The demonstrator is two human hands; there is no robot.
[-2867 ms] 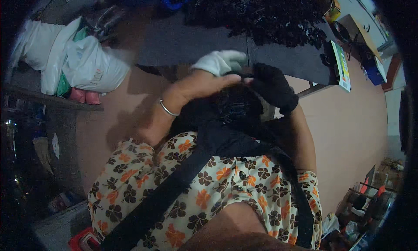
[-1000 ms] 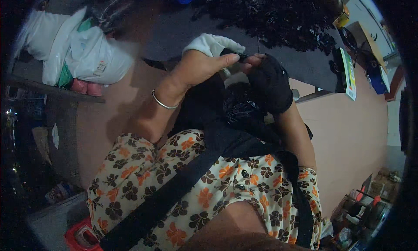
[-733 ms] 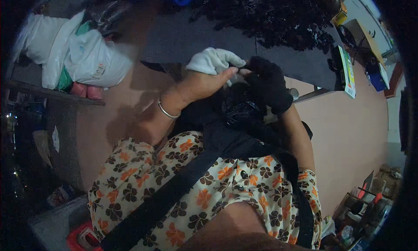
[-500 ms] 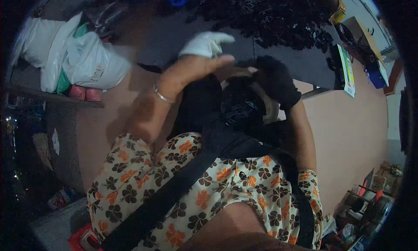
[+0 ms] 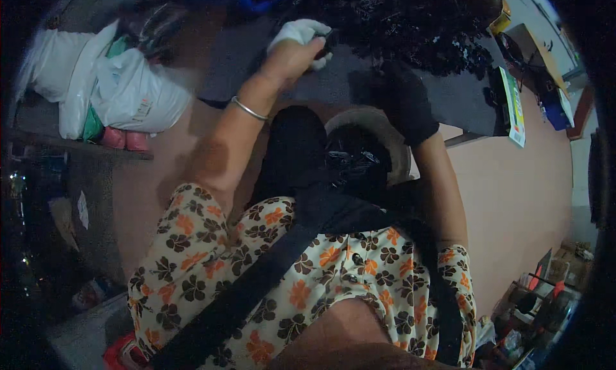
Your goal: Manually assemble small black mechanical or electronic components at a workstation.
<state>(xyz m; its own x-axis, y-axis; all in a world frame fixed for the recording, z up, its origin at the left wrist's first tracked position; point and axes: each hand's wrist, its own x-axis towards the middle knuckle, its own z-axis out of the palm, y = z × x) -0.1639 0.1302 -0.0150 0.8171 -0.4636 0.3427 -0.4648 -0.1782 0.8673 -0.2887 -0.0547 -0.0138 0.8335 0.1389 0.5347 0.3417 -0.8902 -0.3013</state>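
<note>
Spreading across the dark grey work surface, a big heap of small glossy black parts lay at its far edge. Nearer the person sat a round pale-rimmed bowl with shiny black pieces inside. The black-gloved right hand hovered over the bowl, its grip unclear. The white-gloved left hand pinched a small black part beside the heap.

The left hand, with a white cloth at its fingers, pinches a small dark piece over the dark table. The black-gloved right hand hovers above a bowl of dark parts. White plastic bags lie far left.
</note>
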